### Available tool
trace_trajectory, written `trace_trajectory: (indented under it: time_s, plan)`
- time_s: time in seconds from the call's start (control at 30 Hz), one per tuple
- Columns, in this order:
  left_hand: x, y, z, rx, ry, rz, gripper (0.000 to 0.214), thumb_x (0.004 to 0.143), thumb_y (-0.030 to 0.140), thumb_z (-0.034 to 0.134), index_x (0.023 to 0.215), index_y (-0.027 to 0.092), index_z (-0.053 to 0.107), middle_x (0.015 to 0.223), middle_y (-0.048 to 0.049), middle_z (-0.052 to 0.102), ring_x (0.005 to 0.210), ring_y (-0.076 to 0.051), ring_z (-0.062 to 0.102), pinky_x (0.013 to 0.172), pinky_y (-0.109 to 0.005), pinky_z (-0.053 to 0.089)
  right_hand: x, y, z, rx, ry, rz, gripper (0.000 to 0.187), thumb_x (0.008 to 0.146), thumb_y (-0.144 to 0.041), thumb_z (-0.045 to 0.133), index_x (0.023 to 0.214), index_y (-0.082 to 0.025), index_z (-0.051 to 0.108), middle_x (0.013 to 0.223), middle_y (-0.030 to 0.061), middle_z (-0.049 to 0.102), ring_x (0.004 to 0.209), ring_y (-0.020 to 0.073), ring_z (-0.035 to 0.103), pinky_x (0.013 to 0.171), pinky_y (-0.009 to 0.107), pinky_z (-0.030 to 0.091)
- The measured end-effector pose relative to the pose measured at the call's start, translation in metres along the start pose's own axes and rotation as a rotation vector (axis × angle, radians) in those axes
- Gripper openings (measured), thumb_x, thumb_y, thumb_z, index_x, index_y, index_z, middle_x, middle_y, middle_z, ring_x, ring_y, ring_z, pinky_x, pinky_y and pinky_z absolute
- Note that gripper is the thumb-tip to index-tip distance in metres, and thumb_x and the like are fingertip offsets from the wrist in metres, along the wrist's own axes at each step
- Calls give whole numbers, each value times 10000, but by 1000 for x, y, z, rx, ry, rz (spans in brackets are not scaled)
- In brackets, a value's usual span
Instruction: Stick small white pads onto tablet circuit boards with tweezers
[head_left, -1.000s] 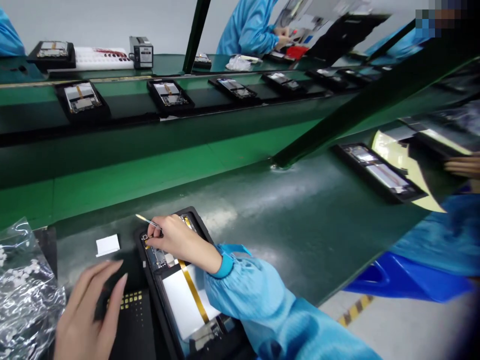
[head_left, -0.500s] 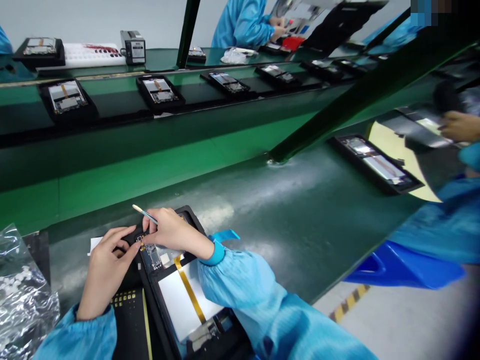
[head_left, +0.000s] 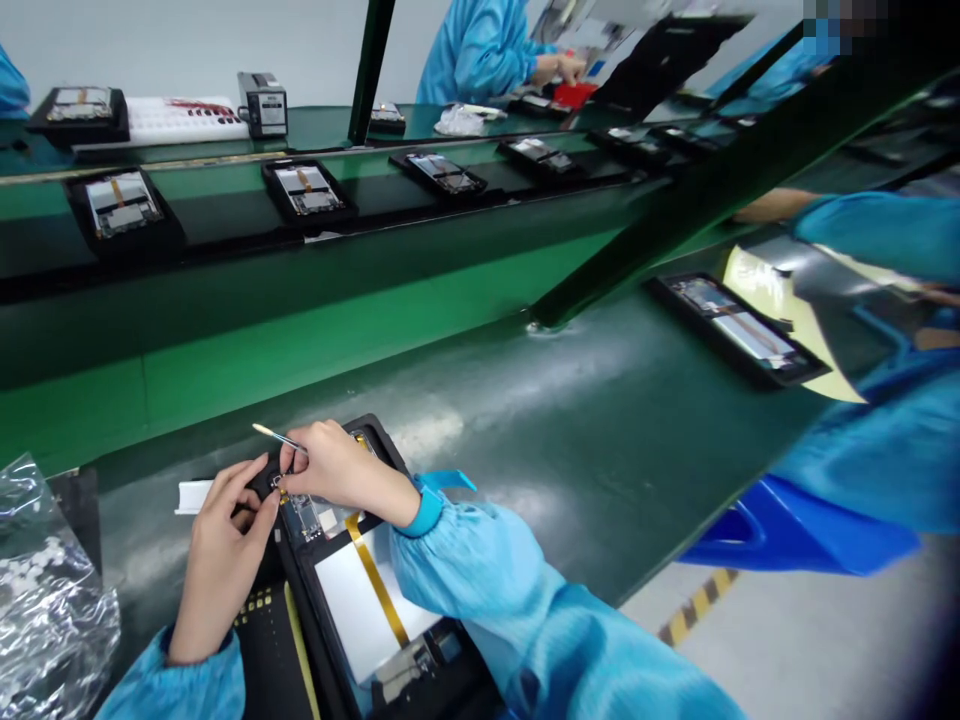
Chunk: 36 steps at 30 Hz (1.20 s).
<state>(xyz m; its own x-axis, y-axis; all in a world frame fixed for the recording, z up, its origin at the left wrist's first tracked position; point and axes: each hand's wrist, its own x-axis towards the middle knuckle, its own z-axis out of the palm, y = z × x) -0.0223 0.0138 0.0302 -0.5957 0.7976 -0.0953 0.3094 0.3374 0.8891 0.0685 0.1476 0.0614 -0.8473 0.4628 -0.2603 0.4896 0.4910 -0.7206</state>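
An opened device point(head_left: 360, 590) with a white battery and a gold flex strip lies in a black tray point(head_left: 315, 640) at the bottom left. My right hand point(head_left: 341, 470) rests on the device's top end and pinches a thin stick tool point(head_left: 271, 435) that points up and left. My left hand point(head_left: 225, 545) sits beside it, fingertips touching the tray's top left corner near a small part at the circuit board. Both sleeves are blue.
A clear bag of small white parts point(head_left: 45, 600) lies at far left, a white slip point(head_left: 191, 495) behind my left hand. Several trays with devices point(head_left: 304, 190) ride the green conveyor beyond. Another tray point(head_left: 731, 325) sits right, by a co-worker's blue sleeve point(head_left: 877, 235).
My left hand moved from the black pad at lower left up to the tray's top corner, meeting my right hand. The co-worker's arm at right shifted across.
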Motion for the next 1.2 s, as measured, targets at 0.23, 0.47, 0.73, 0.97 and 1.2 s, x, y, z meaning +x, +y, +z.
trace_trajectory:
  time_s: [0.23,0.47,0.73,0.97,1.2]
  plan:
    - [-1,-1,3,-51,22,-10,370,748,391,572,1071,215,620,1095,-57,567,668,-91,525,621,-250,511,0,-2,-4,-147,-39,-131,29,713,-110,643,716,-138,640,585,-8,563,572,128,518,509,222,307]
    - [-2,-3,4,-85,20,-1,275,756,369,572,983,220,618,915,-8,525,629,-84,497,565,-221,485,5,-6,-12,-456,-126,-314,74,784,-185,643,731,-135,654,628,31,594,609,160,549,489,262,254]
    - [-2,-7,8,-96,32,1,237,760,380,569,905,200,622,1105,-49,526,658,-82,511,570,-229,479,3,-15,-16,-644,-205,-383,121,843,-102,560,909,-75,658,795,116,681,690,204,615,516,295,281]
    - [-5,-1,6,-90,37,-19,377,749,407,582,1075,222,625,1074,-47,554,659,-90,498,570,-229,490,-12,-4,-26,338,157,-292,292,931,-325,458,730,-168,601,573,-31,522,509,101,483,535,236,397]
    - [-4,1,5,-87,44,-48,397,741,425,589,1086,233,638,1109,-53,561,665,-90,502,556,-220,480,-19,13,7,934,412,-58,542,873,-604,403,581,-174,555,565,-1,534,514,102,499,503,231,397]
